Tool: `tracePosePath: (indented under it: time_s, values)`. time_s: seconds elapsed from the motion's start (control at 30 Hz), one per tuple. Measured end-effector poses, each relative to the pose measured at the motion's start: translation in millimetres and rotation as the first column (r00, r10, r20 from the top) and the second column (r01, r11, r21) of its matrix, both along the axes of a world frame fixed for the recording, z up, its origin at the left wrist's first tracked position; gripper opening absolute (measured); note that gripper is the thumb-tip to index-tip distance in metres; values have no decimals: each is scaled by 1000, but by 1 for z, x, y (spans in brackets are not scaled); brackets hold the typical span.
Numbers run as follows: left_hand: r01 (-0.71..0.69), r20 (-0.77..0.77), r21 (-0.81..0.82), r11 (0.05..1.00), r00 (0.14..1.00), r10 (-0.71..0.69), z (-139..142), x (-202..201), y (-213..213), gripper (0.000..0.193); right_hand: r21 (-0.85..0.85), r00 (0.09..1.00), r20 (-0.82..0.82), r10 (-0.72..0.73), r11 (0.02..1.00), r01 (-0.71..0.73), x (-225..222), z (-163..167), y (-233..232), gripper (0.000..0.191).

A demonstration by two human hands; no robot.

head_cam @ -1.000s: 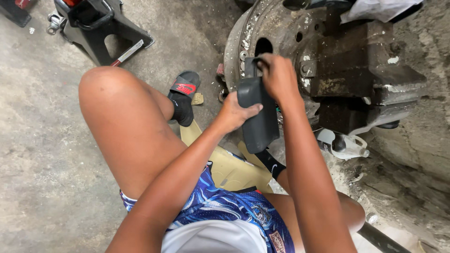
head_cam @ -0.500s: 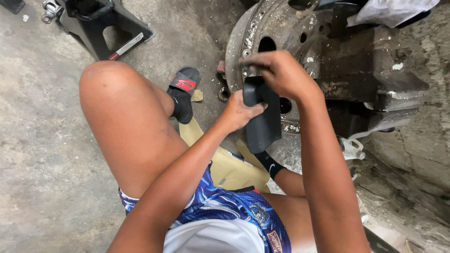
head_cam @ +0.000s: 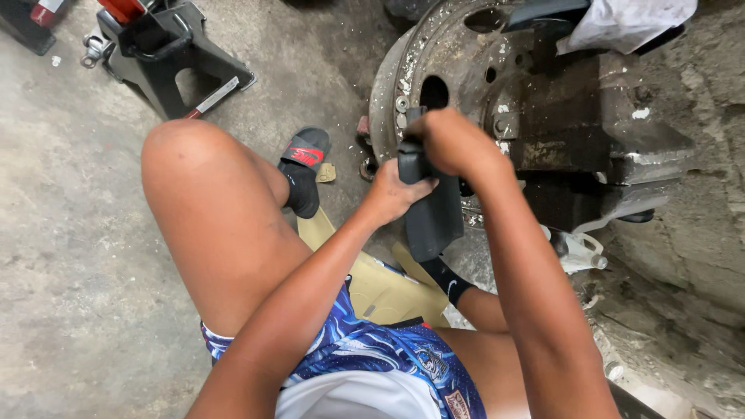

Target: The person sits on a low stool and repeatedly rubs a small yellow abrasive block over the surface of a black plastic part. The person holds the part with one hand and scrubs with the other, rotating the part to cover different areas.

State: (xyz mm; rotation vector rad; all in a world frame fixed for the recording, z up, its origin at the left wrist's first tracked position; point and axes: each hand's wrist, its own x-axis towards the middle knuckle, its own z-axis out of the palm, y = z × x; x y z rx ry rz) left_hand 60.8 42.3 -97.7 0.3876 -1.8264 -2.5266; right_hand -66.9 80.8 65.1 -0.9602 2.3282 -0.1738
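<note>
While both hands are closing on a black power tool (head_cam: 429, 206), a person is squatting on the concrete floor (head_cam: 70, 256) in front of a rusty wheel hub (head_cam: 466, 85). The right hand (head_cam: 458, 143) is wrapping over the top of the tool, at its working end against the hub face, and the left hand (head_cam: 392, 194) is gripping the body just below it. Beyond the knuckles, the tool's head is sitting close to the studs and the dark hole in the hub, so fingers could be getting pinched if the tool kicks or slips off. Flaking rust and grit on the hub could be making that slip more likely, and the low squat in black slides (head_cam: 304, 159) is leaving little room to recover balance. Below and right of the right hand, a clear plastic bottle (head_cam: 578, 252) is lying on its side; its contents cannot be made out. Far to the left, a black jack stand (head_cam: 167, 66) is standing.
</note>
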Motion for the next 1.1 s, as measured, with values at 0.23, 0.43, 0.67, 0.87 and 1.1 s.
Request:
tracePosePath:
  time_s: [0.23,0.43,0.67,0.87,1.1]
  values:
    - [-6,-79,-167,986,997,-7,-11,0,4,30,-470,972,85,220,869,-156,7,29,16,43]
    - [15,-49,118,993,999,-10,8,0,-3,26,-21,986,-158,45,999,-49,-1,5,0,42]
    - [174,-11,-836,520,943,-333,-5,-14,-2,28,-285,983,78,167,948,-138,20,8,4,42]
    - [31,-71,109,994,997,-23,6,-3,-4,22,-404,980,-182,-84,915,3,13,-30,24,50]
    - [-12,-40,140,990,999,18,0,2,2,27,-553,918,-270,-291,827,99,98,-61,109,63]
